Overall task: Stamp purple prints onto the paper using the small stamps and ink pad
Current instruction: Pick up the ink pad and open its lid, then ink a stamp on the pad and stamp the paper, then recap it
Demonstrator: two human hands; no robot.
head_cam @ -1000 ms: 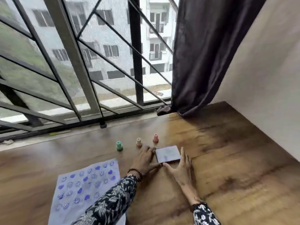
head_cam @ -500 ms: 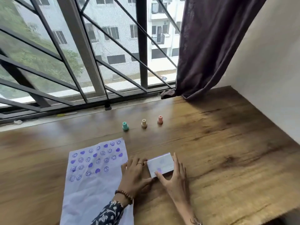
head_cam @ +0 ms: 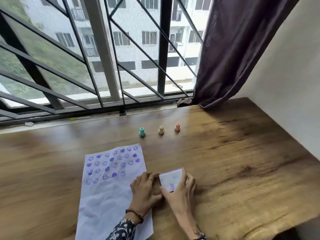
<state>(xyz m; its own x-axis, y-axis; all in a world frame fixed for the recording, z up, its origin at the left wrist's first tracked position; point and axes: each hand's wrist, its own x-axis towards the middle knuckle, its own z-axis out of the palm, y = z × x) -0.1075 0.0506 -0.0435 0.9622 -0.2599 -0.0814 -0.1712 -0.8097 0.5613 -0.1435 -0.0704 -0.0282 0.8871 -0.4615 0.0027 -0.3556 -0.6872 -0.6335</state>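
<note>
Fingers of both hands, left hand and right hand, clasping ink pad, stamped paper at nine o'clock, three stamps at twelve

Barred window, dark curtain, wood table

paper: bottom cut off by pic edge
ink pad: near corners hidden under my fingers
prints: faces too small to tell
my arms: cut off at bottom
</note>
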